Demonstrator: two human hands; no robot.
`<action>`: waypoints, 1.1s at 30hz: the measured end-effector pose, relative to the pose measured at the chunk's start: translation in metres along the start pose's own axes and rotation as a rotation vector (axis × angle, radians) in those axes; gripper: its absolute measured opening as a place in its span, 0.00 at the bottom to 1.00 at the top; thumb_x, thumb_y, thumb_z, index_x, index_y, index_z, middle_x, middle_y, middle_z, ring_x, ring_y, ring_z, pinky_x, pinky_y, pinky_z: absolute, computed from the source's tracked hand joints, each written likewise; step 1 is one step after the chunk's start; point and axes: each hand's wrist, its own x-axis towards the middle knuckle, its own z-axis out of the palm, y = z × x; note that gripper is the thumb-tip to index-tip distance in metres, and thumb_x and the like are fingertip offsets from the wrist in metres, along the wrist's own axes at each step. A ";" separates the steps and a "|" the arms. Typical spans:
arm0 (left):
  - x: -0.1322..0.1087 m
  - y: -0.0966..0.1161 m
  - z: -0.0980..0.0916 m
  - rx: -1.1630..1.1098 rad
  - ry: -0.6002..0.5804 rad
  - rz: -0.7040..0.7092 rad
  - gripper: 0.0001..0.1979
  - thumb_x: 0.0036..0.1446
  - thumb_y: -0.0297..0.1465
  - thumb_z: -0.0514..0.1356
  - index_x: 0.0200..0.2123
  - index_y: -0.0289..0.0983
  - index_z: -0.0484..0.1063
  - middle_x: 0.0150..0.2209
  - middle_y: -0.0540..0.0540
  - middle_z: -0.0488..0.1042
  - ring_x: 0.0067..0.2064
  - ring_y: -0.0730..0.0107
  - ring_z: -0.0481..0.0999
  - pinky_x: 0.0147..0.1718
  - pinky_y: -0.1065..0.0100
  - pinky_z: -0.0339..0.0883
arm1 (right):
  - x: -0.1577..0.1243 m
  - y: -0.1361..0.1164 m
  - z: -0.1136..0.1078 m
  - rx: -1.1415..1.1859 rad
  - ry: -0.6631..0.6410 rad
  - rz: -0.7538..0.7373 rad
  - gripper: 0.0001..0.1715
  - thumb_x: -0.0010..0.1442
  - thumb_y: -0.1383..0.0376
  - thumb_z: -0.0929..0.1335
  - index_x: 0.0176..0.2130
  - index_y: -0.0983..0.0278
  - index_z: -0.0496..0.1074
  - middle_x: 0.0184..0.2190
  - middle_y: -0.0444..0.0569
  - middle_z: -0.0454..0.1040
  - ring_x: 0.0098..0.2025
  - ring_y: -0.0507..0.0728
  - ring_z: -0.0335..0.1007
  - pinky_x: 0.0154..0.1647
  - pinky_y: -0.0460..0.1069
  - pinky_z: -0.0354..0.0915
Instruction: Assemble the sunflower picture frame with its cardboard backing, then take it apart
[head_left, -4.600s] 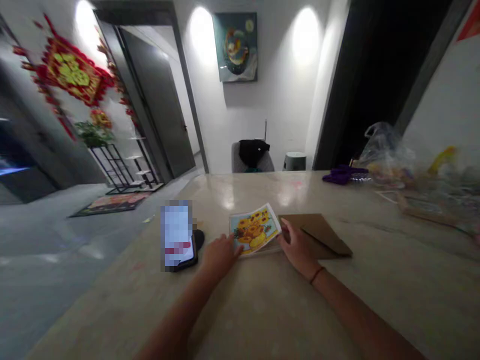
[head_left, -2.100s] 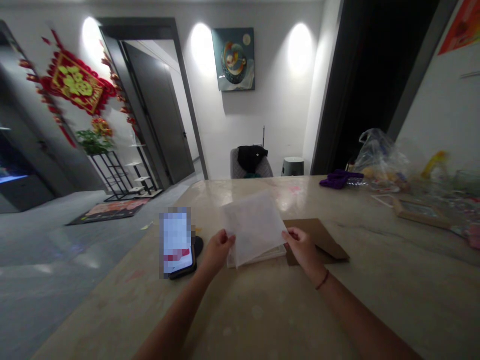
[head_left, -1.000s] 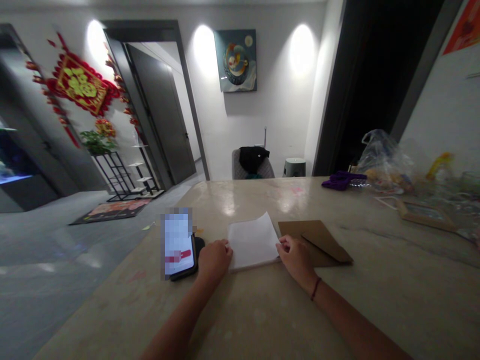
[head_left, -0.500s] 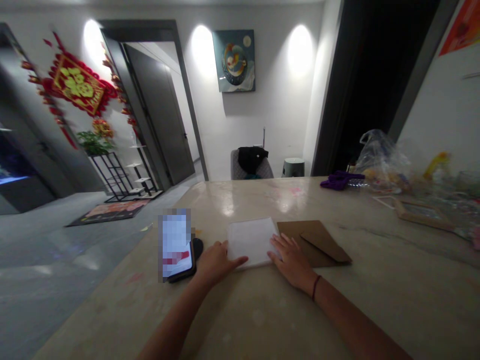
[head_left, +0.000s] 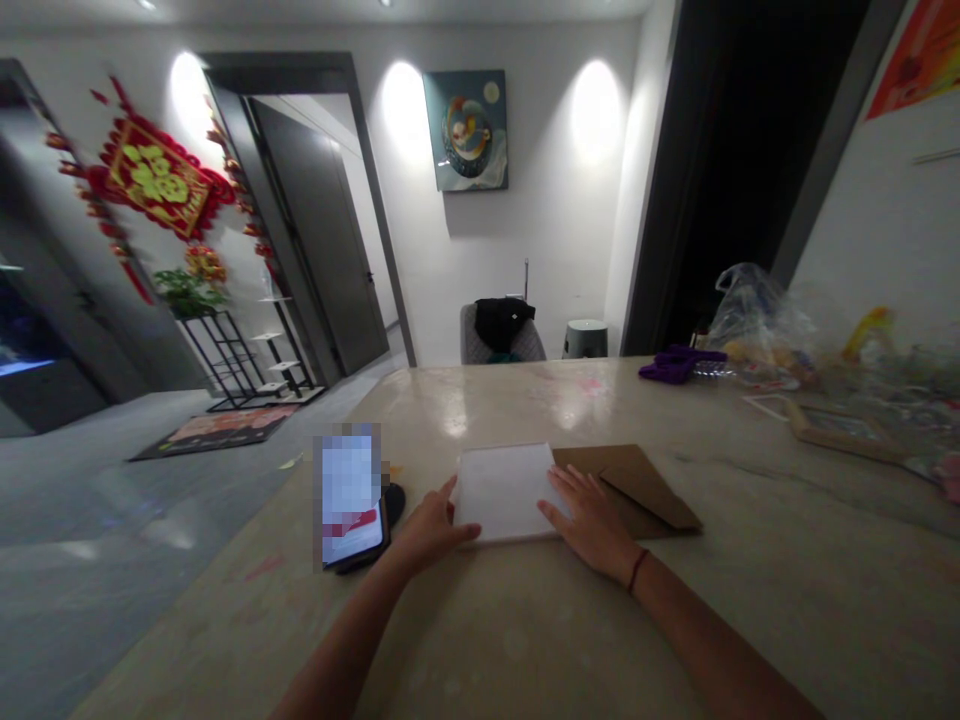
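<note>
White sheet [head_left: 502,495] now lying flat, corner down

And the far right corner, curling up a second ago, is resting level, so the sheet seems to be sitting squarely in place! The left hand [head_left: 431,525] is opening wide at the left edge, forefinger along the side, thumb at the near corner, gripping nothing. The right hand [head_left: 589,512] is spreading palm-down over the right edge, pressing rather than grasping, by the look of it. A thin pale rim is showing along the near side; what is lying beneath, we cannot tell

Out left, a phone [head_left: 356,545] is standing tilted, its screen blurred, with a black round object [head_left: 394,498] just behind. On the right, a brown envelope [head_left: 656,515] is lying beside the sheet. The pale counter [head_left: 510,630] is stretching away, with a wooden frame [head_left: 801,425], a purple cloth [head_left: 675,367] and a clear plastic bag [head_left: 746,315] crowding its far right

Beyond it, a chair [head_left: 470,340] is carrying a black garment [head_left: 501,323], and a painting [head_left: 469,130] is hanging on the wall between two glowing lights
</note>
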 end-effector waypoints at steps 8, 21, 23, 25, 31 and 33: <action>0.002 -0.001 0.000 0.191 0.086 -0.083 0.35 0.48 0.42 0.53 0.57 0.29 0.51 0.47 0.36 0.67 0.48 0.61 0.67 0.43 0.69 0.58 | -0.002 0.059 -0.026 -0.279 0.103 0.381 0.24 0.54 0.61 0.61 0.49 0.68 0.64 0.45 0.59 0.68 0.47 0.62 0.63 0.45 0.55 0.56; 0.006 -0.005 0.004 0.220 0.100 -0.088 0.21 0.54 0.36 0.48 0.50 0.37 0.64 0.40 0.42 0.74 0.40 0.67 0.73 0.36 0.71 0.61 | -0.004 0.051 -0.049 -0.178 0.264 0.269 0.17 0.57 0.64 0.59 0.43 0.55 0.70 0.36 0.50 0.69 0.39 0.55 0.64 0.37 0.48 0.58; 0.005 -0.003 0.005 0.212 0.093 -0.095 0.21 0.53 0.36 0.48 0.50 0.38 0.65 0.40 0.44 0.74 0.39 0.67 0.73 0.34 0.72 0.61 | -0.004 0.042 -0.042 -0.140 0.234 0.209 0.16 0.57 0.64 0.59 0.43 0.54 0.71 0.35 0.48 0.69 0.38 0.54 0.64 0.37 0.47 0.58; 0.004 -0.001 0.005 0.205 0.090 -0.092 0.22 0.53 0.36 0.48 0.50 0.38 0.65 0.39 0.44 0.75 0.39 0.68 0.73 0.35 0.72 0.61 | -0.003 0.034 -0.033 -0.130 0.210 0.179 0.16 0.56 0.65 0.60 0.42 0.54 0.71 0.34 0.48 0.68 0.37 0.53 0.64 0.38 0.47 0.58; 0.001 0.002 0.005 0.213 0.079 -0.059 0.22 0.53 0.36 0.47 0.50 0.36 0.64 0.39 0.43 0.75 0.40 0.66 0.73 0.36 0.72 0.61 | 0.004 0.019 -0.007 -0.103 0.195 0.188 0.17 0.57 0.65 0.59 0.44 0.57 0.70 0.38 0.51 0.69 0.42 0.56 0.63 0.43 0.49 0.57; 0.002 0.002 0.006 0.216 0.082 -0.064 0.22 0.53 0.36 0.47 0.50 0.37 0.65 0.39 0.43 0.75 0.40 0.66 0.73 0.35 0.71 0.61 | 0.007 0.018 -0.005 -0.062 0.174 0.179 0.19 0.57 0.63 0.58 0.46 0.61 0.69 0.40 0.53 0.69 0.43 0.57 0.64 0.45 0.50 0.57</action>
